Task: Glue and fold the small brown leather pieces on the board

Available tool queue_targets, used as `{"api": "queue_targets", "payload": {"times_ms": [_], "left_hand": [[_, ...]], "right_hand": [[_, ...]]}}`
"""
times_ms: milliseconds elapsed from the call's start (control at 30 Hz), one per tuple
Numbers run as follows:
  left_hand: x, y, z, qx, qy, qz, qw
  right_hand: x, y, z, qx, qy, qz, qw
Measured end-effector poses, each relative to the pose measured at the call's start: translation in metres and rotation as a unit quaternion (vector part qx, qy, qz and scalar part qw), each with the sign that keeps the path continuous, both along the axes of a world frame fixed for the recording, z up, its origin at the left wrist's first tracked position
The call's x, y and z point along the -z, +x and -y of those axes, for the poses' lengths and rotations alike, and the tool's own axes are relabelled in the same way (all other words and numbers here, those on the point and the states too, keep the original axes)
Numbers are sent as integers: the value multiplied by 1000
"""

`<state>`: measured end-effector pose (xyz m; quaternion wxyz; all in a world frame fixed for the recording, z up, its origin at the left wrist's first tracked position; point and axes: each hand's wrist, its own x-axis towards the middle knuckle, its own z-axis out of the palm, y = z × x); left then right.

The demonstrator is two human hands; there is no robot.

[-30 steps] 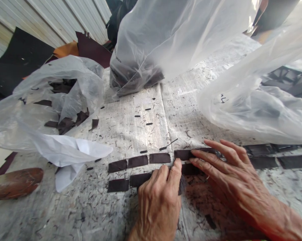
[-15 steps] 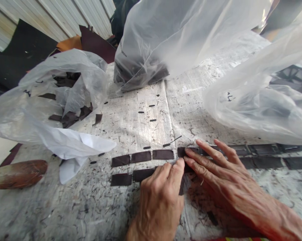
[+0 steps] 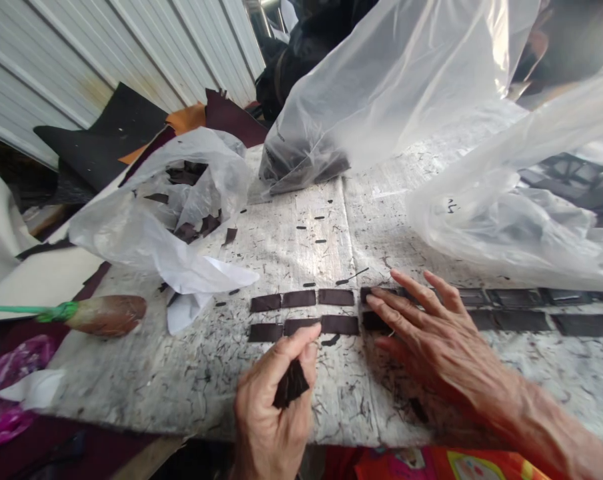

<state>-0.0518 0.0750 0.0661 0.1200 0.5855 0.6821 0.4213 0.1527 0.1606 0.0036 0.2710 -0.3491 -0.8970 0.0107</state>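
Two rows of small dark brown rectangular pieces, leather or fabric, lie on a pale, thread-strewn cloth [image 3: 181,387]. My left hand [image 3: 271,407] is closed around a bunch of dark brown pieces [image 3: 291,385], its thumb and forefinger pinched together at the lower row. Just beyond those fingertips is a flat lower-row piece [image 3: 339,325], with an upper-row piece [image 3: 335,297] behind it. My right hand [image 3: 431,333] rests flat with fingers spread over both rows, partly covering a dark piece [image 3: 374,321]. Further pieces [image 3: 526,321] run on to its right.
A clear plastic bag [image 3: 126,227] with dark scraps lies at left. Another bag [image 3: 311,157] stands at the back, and a third bag [image 3: 506,220] lies at right. A brown brush-like tool [image 3: 109,315] with a green handle rests near the left edge.
My left hand has drawn left and towards me, away from my right hand, uncovering lower-row pieces and showing the bunch in its palm. My right hand stays on the rows. The camera view has shifted.
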Motion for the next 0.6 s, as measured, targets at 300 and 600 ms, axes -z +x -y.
{"api": "queue_targets", "payload": {"times_ms": [300, 600], "left_hand": [[17, 17, 49, -37, -186, 620, 761], [17, 38, 53, 48, -198, 716, 668]], "right_hand": [[11, -1, 9, 15, 57, 46, 997], [3, 9, 19, 5, 26, -22, 999]]}}
